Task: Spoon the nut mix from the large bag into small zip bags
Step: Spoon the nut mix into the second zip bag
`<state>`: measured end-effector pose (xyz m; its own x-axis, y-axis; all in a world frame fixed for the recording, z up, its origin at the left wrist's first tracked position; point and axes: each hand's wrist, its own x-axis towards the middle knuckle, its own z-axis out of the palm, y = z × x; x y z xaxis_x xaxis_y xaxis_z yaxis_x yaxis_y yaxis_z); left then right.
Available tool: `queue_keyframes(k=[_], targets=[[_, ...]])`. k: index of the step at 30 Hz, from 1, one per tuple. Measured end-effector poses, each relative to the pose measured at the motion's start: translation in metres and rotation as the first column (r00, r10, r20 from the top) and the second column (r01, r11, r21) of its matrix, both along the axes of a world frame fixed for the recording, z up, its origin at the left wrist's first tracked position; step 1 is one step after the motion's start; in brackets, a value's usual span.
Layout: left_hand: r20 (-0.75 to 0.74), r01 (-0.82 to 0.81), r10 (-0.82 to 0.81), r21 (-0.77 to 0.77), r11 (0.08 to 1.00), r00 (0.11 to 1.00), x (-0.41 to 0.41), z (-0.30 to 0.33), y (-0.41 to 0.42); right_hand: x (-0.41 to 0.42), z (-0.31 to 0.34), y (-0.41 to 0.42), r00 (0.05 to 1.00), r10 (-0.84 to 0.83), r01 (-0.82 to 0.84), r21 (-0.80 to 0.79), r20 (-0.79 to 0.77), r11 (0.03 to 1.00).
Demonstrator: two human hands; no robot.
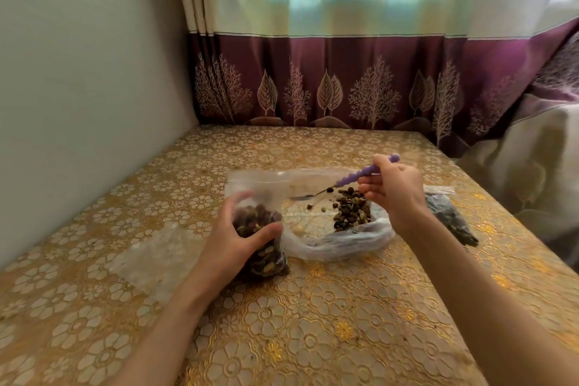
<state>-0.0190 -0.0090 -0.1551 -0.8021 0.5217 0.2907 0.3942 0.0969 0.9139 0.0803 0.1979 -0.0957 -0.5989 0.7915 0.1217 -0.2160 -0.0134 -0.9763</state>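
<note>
Gripping a small zip bag (260,229) part-filled with nut mix, the left hand (233,240) curls around its sides, just left of the large bag (338,238). The right hand (393,189) pinches the purple-handled spoon (344,183) above the large bag's remaining nut mix (352,208), bowl pointing left. Another filled zip bag (451,219) lies just right of the large bag, an empty zip bag (156,255) left, on the gold floral tablecloth (313,323).

The left hand (238,238) covers the middle of the blurred small zip bag (260,229); the right hand (391,191) hides part of the purple spoon (360,174) handle and of a filled bag (451,219) behind its wrist
</note>
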Motion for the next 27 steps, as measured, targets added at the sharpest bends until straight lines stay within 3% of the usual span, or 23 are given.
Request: queue_keyframes(k=[5,11,22,27], targets=[[0.02,0.015,-0.016,0.029,0.999,1.0,0.004,0.0,0.0,0.039,-0.017,-0.005,1.0,-0.017,0.015,0.1,0.018,0.995],[0.018,0.022,-0.023,0.042,0.999,1.0,0.004,0.001,0.002,0.071,-0.038,-0.004,0.998,-0.052,0.049,0.056,0.041,0.997],[0.024,0.012,-0.013,0.032,0.999,1.0,0.009,0.002,0.002,0.074,-0.053,-0.01,0.974,-0.225,0.222,0.292,-0.024,0.93],[0.001,0.008,-0.008,0.024,1.0,1.0,0.01,0.002,0.002,0.07,-0.056,-0.014,0.974,-0.223,0.225,0.263,-0.035,0.938]])
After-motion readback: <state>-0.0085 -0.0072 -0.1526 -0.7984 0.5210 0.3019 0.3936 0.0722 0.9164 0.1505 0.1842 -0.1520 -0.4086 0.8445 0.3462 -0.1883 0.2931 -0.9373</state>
